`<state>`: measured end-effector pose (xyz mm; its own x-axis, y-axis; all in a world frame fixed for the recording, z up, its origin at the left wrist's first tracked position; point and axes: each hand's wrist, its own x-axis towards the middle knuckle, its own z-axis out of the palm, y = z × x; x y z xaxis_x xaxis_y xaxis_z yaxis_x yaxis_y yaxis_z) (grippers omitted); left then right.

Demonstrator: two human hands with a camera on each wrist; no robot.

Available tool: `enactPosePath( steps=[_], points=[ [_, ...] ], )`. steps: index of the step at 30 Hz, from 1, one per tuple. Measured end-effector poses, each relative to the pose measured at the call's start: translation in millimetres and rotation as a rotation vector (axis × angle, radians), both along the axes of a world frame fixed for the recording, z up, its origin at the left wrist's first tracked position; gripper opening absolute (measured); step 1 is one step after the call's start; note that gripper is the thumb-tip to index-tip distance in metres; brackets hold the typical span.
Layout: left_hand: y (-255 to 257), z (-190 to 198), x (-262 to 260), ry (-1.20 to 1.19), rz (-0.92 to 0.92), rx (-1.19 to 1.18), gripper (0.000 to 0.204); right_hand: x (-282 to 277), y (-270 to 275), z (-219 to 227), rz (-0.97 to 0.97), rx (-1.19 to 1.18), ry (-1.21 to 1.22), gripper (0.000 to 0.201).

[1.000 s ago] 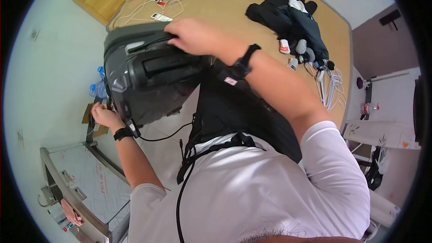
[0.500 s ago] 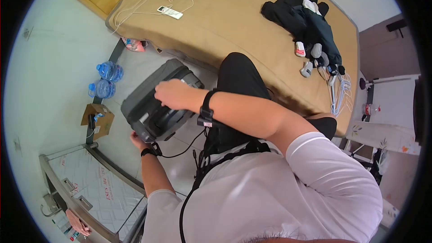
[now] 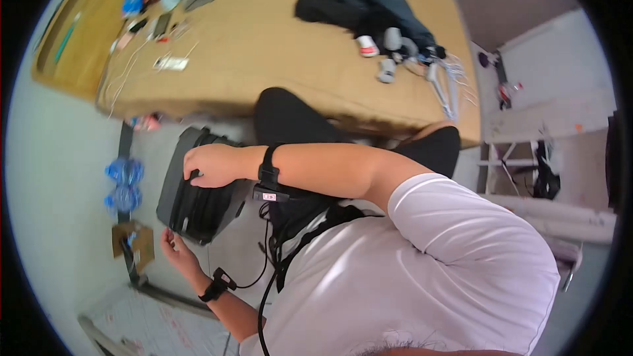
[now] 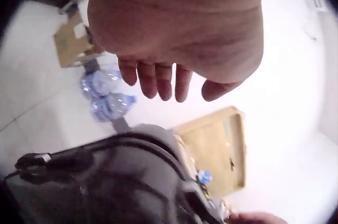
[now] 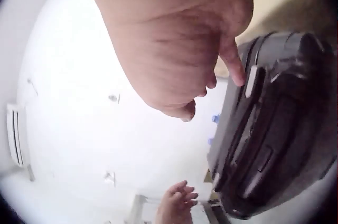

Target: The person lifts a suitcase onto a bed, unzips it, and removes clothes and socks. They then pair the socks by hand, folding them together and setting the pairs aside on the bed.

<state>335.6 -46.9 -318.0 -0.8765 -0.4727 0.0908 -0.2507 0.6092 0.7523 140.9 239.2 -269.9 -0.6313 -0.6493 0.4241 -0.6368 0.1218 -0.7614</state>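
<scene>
A dark grey suitcase [image 3: 206,204] is on the floor beside the bed. Over its upper side is my right hand [image 3: 214,163]; in the right wrist view that hand [image 5: 179,50] has its thumb by a light latch on the suitcase [image 5: 285,139], fingers loosely bent around nothing; whether the thumb touches is unclear. My left hand [image 3: 182,256], palm facing up, is near the suitcase's lower corner. Seen from the left wrist, the left hand [image 4: 177,29] has relaxed, spread fingers, apart from the suitcase [image 4: 105,182].
The bed [image 3: 244,46] holds dark clothes [image 3: 343,3], socks, hangers, a remote [image 3: 171,63] and cables. Along the wall stand blue-tinted bottles [image 3: 124,184] and a cardboard box [image 3: 135,245]. A black cable [image 3: 264,264] hangs by the person's leg.
The suitcase has come down from beside the bed's edge to the floor. My left hand has let go of its lower end; my right hand has loosened above it.
</scene>
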Motion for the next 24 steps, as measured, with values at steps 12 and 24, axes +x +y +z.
enactPosePath(
  steps=[12,24],
  points=[
    [103.3,11.7,-82.7,-0.331,-0.163,-0.704,0.044,64.0,370.1,1.9,-0.972,-0.015,-0.505,0.026],
    [13.4,9.7,-157.4,-0.645,0.238,-0.609,0.06,117.1,513.9,-52.6,-1.187,0.228,-0.701,0.033]
  ],
)
